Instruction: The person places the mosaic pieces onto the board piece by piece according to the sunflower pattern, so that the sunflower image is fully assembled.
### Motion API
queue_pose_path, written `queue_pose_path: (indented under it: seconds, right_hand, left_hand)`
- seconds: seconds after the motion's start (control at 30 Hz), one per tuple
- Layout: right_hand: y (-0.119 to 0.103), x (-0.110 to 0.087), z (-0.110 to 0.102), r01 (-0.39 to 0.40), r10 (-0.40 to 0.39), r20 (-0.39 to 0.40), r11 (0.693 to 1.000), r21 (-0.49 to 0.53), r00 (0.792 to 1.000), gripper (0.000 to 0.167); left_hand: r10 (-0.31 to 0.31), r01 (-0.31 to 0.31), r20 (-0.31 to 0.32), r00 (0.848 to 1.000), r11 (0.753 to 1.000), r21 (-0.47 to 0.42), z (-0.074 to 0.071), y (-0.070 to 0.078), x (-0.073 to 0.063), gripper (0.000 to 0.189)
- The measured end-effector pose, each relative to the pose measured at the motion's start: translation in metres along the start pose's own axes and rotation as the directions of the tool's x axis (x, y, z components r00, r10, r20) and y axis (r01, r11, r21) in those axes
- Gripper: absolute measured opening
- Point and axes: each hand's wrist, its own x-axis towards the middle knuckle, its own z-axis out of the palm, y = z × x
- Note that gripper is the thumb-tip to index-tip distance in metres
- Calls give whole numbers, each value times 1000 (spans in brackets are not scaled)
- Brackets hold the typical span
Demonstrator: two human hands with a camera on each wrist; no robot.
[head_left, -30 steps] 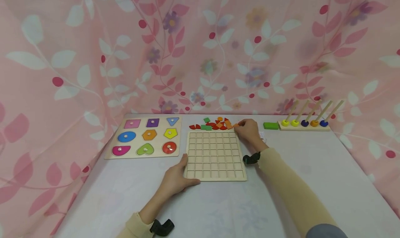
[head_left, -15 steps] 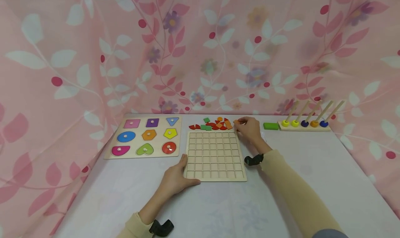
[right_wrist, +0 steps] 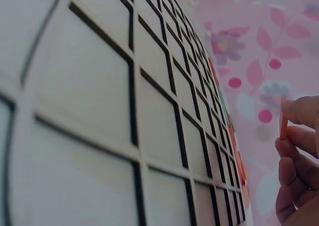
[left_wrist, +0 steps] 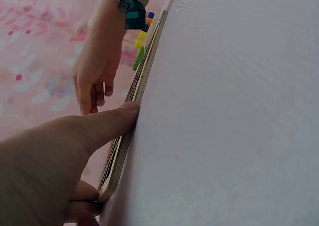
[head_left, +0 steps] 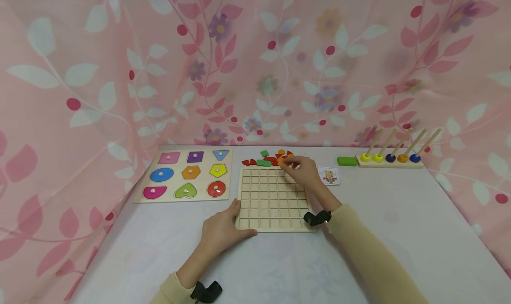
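A square wooden grid board [head_left: 275, 200] with raised ridges lies on the white table. My left hand [head_left: 219, 231] spans its near left corner, thumb stretched along the near edge and fingers against the left side. In the left wrist view the thumb [left_wrist: 107, 126] presses on the board's rim. Over the far right part of the grid is my right hand [head_left: 303, 173]. Its thumb and index finger pinch a thin orange tile [right_wrist: 283, 118], seen edge-on in the right wrist view. Behind the board lie several loose tiles, among them red pieces [head_left: 253, 162] and green ones [head_left: 263, 163].
A shape-knob puzzle [head_left: 202, 191] lies left of the board. To the right are a small picture card [head_left: 329, 176], a green block [head_left: 347, 161] and a peg stand [head_left: 389, 164] with coloured rings. A pink floral cloth [head_left: 279, 73] hangs behind the table.
My right hand has moved left from beside the pile to above the board's far edge, carrying the orange tile. The picture card has come into full view. My left hand stays at the corner.
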Motion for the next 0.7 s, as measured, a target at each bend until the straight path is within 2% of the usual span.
queue_pose_path:
  seconds: [0.07,0.17,0.37,0.7]
  right_hand:
    - [-3,-2,4,18,-18,9,1000,13,1000,32]
    - [-4,-3,11,36,-36,25,999,24,999,30]
    - [-11,-9,22,2,-3,73,1000,18,997,28]
    - [-10,-18,29,-57,60,114,998,-33,992,28]
  left_hand:
    - [33,-32,-27,999,998,47,1,-1,0,108]
    - [77,-74,-52,996,996,57,2,-2,-1,107]
    - [105,-104,-29,994,994,42,6,-5,-1,108]
    - [132,-130,-19,991,988,84,10,-10,2,110]
